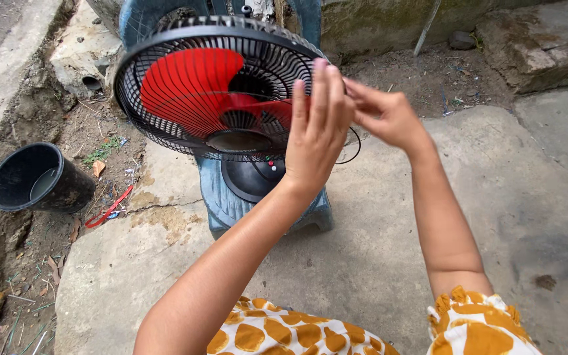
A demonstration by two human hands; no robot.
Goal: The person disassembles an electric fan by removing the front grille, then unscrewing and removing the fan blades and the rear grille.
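Left hand (pixel 317 131), fingers spread flat, and right hand (pixel 382 115), fingertips pinched at the rim of the fan (pixel 218 92), which stands on a blue plastic stool (pixel 231 204); the thin black wire guard looks light and springy, best held by its rim

Fan guard (pixel 165 85): black wire, looks like coated metal, slight sheen. Blades (pixel 189 85): glossy red plastic. Stool (pixel 231 204): dull grey-blue plastic, scuffed. Bucket (pixel 37 177): matt black plastic, dirty. Floor (pixel 376 217): rough cracked concrete.
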